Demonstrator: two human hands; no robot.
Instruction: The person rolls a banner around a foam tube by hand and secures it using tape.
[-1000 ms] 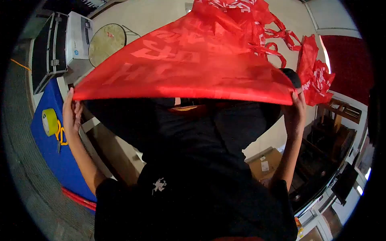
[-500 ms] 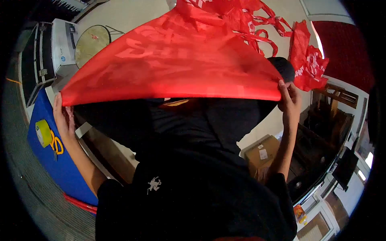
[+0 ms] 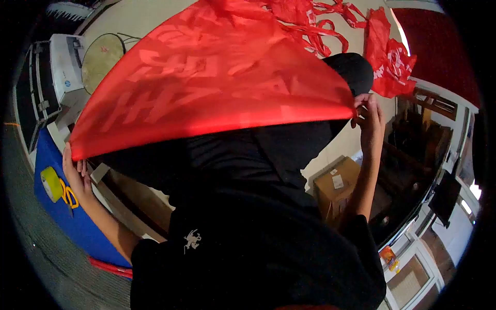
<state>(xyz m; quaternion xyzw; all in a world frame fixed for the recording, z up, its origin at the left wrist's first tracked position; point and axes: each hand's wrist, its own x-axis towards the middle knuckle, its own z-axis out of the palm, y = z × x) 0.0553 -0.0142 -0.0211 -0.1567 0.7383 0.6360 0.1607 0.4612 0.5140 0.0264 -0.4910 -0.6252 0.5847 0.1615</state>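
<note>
A red cloth banner [image 3: 217, 77] with pale lettering spreads over my legs, its near edge pulled straight between my hands. My left hand [image 3: 76, 170] pinches the banner's near left corner. At the near right corner, my right hand [image 3: 368, 111] grips the same edge between thumb and fingers. The left end of the edge sits lower than the right. Further folds of the banner run forward beyond my knees, towards a heap of crumpled red cloth strips [image 3: 325, 33] on the floor.
On the left, a blue surface [image 3: 77, 222] bears green tape [image 3: 50, 184] and yellow-handled scissors [image 3: 69, 195]. A round stool [image 3: 102, 62] and a white HP box [image 3: 67, 64] stand beyond. A cardboard box [image 3: 338, 183] is at right. More crumpled red cloth [image 3: 390, 67] lies at far right.
My left hand has moved down with its corner, while my right hand has risen slightly, so the banner's edge now slants. More pale lettering shows. The view has shifted a little.
</note>
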